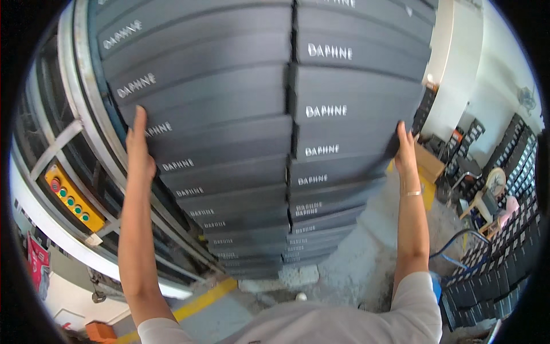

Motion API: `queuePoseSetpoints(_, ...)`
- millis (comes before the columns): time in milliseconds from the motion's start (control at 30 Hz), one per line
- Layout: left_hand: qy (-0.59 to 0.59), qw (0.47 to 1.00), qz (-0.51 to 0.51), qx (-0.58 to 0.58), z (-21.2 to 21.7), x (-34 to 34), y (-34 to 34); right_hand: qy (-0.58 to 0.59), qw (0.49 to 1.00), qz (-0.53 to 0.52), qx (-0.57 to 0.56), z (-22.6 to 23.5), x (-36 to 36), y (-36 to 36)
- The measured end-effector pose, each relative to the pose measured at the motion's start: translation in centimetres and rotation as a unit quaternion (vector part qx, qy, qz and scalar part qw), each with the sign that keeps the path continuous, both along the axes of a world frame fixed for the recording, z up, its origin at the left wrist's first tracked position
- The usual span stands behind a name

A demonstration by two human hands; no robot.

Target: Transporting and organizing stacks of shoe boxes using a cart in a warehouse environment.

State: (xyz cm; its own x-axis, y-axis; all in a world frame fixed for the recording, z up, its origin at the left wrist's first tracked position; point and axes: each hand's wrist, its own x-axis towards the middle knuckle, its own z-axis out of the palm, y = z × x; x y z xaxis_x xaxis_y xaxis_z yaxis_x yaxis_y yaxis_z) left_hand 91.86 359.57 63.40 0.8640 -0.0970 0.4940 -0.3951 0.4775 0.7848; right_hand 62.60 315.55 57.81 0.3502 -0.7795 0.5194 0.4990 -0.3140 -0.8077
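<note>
- Head view, and here is the tall double stack of dark grey boxes, left column [229, 137] and right column [358, 89] side by side, straight ahead of the person and rising out of the top of the view!
- Left hand [141, 146] at the stack's outer left edge: one digit points up along the box fronts, the others are mostly hidden, so no telling how hard they clamp.
- Right hand [405, 152] mirrors it on the outer right edge, digits raised; whether they press or merely rest, I cannot tell.
- Down below, a pale base [309, 275] peeks out under the lowest boxes.
- Handling call: these look like cardboard, probably light singly, heavy as a pile; stiff at the corners, likely to dent on the broad faces, smooth enough to slide on one another.
- Best hold, I'd judge: flat palms low on both outer sides, squeezing evenly, minding that uneven middle seam.
</note>
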Motion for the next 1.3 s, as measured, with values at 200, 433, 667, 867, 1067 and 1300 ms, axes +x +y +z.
queuePoseSetpoints(200, -0.017, 0.999, 0.030, 0.042, 0.9, 1.4, 1.4, 0.017, 1.000, 0.014, -0.017, 2.4, 3.1, 0.5)
queuePoseSetpoints(433, -0.012, 0.998, 0.041, 0.040, 0.5, 2.9, -1.2, 0.040, 0.999, 0.012, -0.027, 1.6, 6.2, -3.3)
queuePoseSetpoints(667, -0.020, 0.998, 0.037, 0.056, 1.5, 4.2, -4.1, 0.024, 0.998, 0.060, -0.006, 1.0, 11.2, -7.7)
queuePoseSetpoints(867, -0.020, 0.994, 0.087, 0.070, 1.8, 7.5, -5.1, 0.040, 0.997, 0.061, -0.013, 1.9, 14.8, -9.5)
queuePoseSetpoints(1067, -0.025, 0.996, 0.072, 0.054, 1.1, 9.8, -4.0, 0.014, 0.997, 0.081, -0.005, 2.1, 17.8, -9.0)
queuePoseSetpoints(1300, -0.002, 0.998, 0.033, 0.052, 0.5, 14.3, -4.3, 0.050, 0.992, 0.113, 0.020, 1.0, 22.8, -10.2)
